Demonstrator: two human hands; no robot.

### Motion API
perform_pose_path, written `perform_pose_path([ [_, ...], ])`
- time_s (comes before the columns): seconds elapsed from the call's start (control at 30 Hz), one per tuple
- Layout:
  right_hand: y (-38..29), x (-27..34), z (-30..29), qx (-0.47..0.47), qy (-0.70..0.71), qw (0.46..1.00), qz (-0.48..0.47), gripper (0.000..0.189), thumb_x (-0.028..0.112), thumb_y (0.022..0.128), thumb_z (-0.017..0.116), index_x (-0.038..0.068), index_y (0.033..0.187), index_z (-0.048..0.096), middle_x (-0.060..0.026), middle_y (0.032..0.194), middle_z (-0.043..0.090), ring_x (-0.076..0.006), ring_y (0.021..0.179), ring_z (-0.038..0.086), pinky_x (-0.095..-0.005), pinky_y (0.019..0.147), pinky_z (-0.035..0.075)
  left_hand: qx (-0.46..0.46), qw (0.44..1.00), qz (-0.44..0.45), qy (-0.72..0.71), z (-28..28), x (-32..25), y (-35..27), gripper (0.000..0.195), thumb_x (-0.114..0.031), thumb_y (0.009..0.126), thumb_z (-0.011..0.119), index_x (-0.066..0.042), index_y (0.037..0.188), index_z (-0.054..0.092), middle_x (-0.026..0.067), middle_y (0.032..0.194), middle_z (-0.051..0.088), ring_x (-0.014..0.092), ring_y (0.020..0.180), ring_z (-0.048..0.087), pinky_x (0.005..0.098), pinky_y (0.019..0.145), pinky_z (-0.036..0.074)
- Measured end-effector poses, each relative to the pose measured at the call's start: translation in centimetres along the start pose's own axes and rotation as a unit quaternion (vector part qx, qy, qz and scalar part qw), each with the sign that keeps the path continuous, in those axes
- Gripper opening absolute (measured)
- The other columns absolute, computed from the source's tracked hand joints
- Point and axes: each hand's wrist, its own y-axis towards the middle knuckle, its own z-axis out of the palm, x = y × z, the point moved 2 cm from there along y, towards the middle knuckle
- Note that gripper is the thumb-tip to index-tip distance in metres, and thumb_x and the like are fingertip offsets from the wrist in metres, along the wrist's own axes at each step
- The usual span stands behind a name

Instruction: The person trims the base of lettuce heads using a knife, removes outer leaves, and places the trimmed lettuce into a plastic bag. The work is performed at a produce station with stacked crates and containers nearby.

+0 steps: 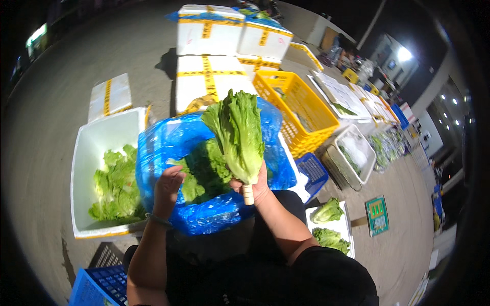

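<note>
My right hand (pixel 261 185) grips a head of green leafy lettuce (pixel 242 141) by its base, leaves pointing away from me. Below that base a pale, ridged cylinder (pixel 248 195) sticks out; whether it is a stem or a wooden handle I cannot tell. My left hand (pixel 169 187), fingers slightly bent and with nothing visible in it, hovers at the left side of a foam box lined with blue plastic film (pixel 208 218). Inside the lining lie more lettuce heads (pixel 208 160), partly hidden by the held one. On the left, a white foam box (pixel 111 132) contains lettuce leaves (pixel 116 187).
Taped foam boxes (pixel 208 36) are stacked ahead. Yellow plastic crates (pixel 306 107) and a blue crate (pixel 312 172) stand to the right. Two lettuces rest on a white scale pan (pixel 348 233) beside its green display (pixel 377 216). Another blue crate (pixel 92 287) sits lower left.
</note>
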Motion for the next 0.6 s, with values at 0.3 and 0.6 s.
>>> perform_pose_path([
  [0.3,-13.8,10.6,0.1,0.062,-0.005,0.983,-0.171,0.053,0.061,0.089,0.052,0.015,0.114,0.06,-0.0062,0.094,0.059,-0.0096,0.044,0.035,-0.028,0.05,0.04,0.046,0.99,-0.059,0.119,5.1,8.9,2.7,0.033,-0.019,0.093,0.064,0.003,0.117,0.061,0.0071,0.098,0.068,0.013,0.082,0.062,0.0255,0.074,0.05],
  [0.6,-32.0,18.3,-10.3,-0.333,-0.012,0.834,-0.44,0.045,0.05,0.084,0.072,0.015,0.107,0.056,-0.0029,0.078,0.061,-0.0106,0.043,0.045,-0.0292,0.049,0.047,0.221,0.919,0.03,0.325,11.6,9.0,-0.9,0.031,-0.015,0.091,0.067,0.0,0.118,0.062,0.0082,0.092,0.063,0.017,0.084,0.06,0.0307,0.077,0.049],
])
